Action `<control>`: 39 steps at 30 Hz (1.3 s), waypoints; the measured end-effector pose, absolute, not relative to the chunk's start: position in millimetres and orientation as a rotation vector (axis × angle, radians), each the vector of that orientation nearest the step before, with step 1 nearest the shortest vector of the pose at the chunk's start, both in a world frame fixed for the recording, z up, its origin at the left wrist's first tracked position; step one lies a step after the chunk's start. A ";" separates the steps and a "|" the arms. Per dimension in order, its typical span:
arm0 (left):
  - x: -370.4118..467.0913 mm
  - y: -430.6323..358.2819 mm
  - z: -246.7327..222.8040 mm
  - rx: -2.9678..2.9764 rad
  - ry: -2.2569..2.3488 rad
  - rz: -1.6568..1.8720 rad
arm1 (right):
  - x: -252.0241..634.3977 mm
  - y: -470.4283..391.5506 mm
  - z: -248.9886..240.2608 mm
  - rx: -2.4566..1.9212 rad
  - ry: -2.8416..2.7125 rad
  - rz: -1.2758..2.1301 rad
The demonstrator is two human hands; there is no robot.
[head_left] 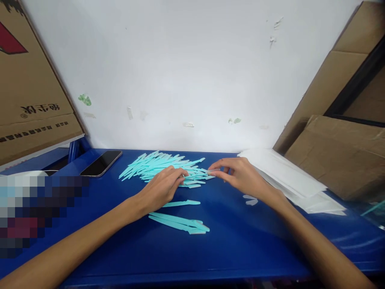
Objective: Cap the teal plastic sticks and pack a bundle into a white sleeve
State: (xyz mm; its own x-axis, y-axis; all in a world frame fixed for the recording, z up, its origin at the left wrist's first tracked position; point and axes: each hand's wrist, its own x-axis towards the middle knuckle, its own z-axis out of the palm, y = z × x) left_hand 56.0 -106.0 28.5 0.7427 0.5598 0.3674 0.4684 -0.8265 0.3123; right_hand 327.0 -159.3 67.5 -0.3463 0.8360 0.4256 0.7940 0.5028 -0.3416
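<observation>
A heap of turquoise eyebrow razors [159, 162] lies at the back of the blue table. At the heap's right front, my left hand [165, 184] is closed around the handle of an eyebrow razor. My right hand [236, 172] pinches a small clear blade cover [209, 171] at the blade end of that razor; whether the cover is on or off the blade I cannot tell. Closer to me, one loose razor [186, 203] and a small group of razors [180, 223] lie flat, blades to the right. Two clear covers [250, 200] rest below my right hand.
A phone [101, 163] lies at the back left of the blue table [234, 253]. White sheets or bags [288, 180] are stacked at the right. Cardboard boxes [36, 92] flank the left side, and more cardboard [337, 156] stands right. A white wall closes off the back.
</observation>
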 end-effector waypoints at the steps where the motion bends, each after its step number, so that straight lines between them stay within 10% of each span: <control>1: 56.1 -105.8 27.7 2.741 0.802 0.682 | 326.8 -159.2 66.7 -1.330 -2.202 0.084; 19: 64.2 -113.2 20.0 2.838 0.643 1.007 | 306.8 -164.2 55.6 -1.191 -2.124 0.314; 26: 48.9 -82.8 32.9 3.058 0.849 1.068 | 336.5 -157.3 74.8 -1.674 -2.235 -0.168; 39: 47.4 -93.2 40.6 2.923 0.774 0.613 | 425.3 -152.0 70.6 -2.383 -2.099 0.858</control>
State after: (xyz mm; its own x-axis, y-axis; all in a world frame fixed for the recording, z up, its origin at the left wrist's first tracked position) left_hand 47.4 -93.2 40.6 0.7953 0.4864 0.3618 0.4638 -0.8725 0.1534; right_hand 425.3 -152.0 70.6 0.0545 0.8810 -0.4700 0.9579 -0.1789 -0.2244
